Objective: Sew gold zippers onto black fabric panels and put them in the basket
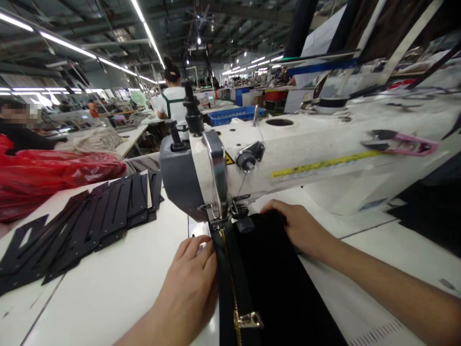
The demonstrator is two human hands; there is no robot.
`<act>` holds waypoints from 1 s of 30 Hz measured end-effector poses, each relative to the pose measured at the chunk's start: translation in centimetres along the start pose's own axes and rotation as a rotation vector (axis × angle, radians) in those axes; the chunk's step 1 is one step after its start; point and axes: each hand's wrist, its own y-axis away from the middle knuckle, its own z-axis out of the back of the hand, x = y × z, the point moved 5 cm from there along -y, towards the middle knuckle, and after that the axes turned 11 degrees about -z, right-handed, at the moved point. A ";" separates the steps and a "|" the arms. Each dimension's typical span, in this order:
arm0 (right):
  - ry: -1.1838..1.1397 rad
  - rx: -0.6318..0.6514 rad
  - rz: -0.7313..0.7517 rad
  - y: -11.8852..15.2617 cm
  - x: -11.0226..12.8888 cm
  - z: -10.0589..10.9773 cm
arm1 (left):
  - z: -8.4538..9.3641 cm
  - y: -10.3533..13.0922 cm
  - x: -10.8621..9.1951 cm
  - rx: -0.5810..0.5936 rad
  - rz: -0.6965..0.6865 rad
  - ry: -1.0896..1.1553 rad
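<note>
A black zipper (227, 269) with gold teeth runs from under the needle area of a white sewing machine (309, 139) down towards me. Its metal slider pull (250, 320) lies near the bottom of the view. Along the zipper's right side lies a black fabric piece (277, 283). My left hand (192, 286) has its fingers curled at the zipper's left edge, close to the presser foot (219, 224); its thumb is hidden. Beyond the foot, on the right, my right hand (302, 226) grips the far edge of the black fabric, its fingertips partly hidden.
Several black cut pieces with slots (108, 211) are fanned out on the white table (122, 293) at left. Behind them lies a red plastic bag (54, 175). Pink-handled snips (406, 143) rest on the machine arm. A blue crate (234, 114) and other people are farther back.
</note>
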 end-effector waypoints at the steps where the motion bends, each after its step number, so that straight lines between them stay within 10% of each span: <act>1: 0.044 -0.025 0.043 0.1 0.2 0.1 | 0.1 -0.1 -0.1 0.008 0.012 0.000; 7: 0.192 -0.315 0.133 1.1 1.1 2.0 | 0.3 -0.1 -0.3 0.008 0.046 -0.007; 14: 0.200 -0.217 -0.091 0.6 1.5 1.0 | 0.3 0.2 0.0 -0.043 0.028 -0.003; 25: 0.641 -0.401 0.413 1.0 3.2 -0.5 | 0.5 0.2 -0.1 -0.114 0.074 -0.070; 30: 0.405 -0.172 0.641 4.0 6.0 -4.0 | 0.7 0.8 0.2 -0.151 0.074 -0.142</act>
